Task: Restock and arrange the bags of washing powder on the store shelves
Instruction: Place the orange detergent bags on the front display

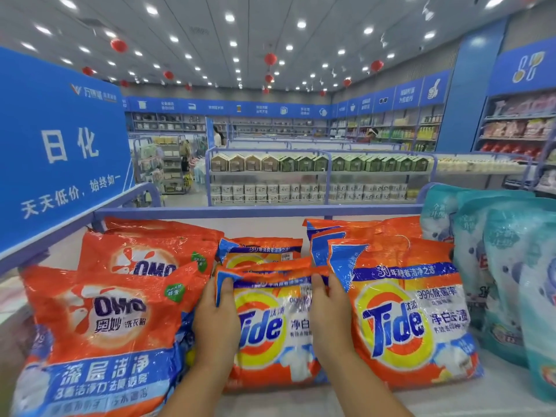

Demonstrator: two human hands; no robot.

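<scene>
While the left hand [217, 314] and right hand [329, 311] clutch the middle Tide bag [270, 326] by its edges, the slick film could slip, toppling it onto the right Tide bag [412, 320].

One head-worn wide-angle view looks forward and slightly down over a store shelf [301, 219], close above the washing powder bags [270, 320] at its front edge. Past the shelf's rear rail, it takes in distant aisles and the ceiling.
</scene>
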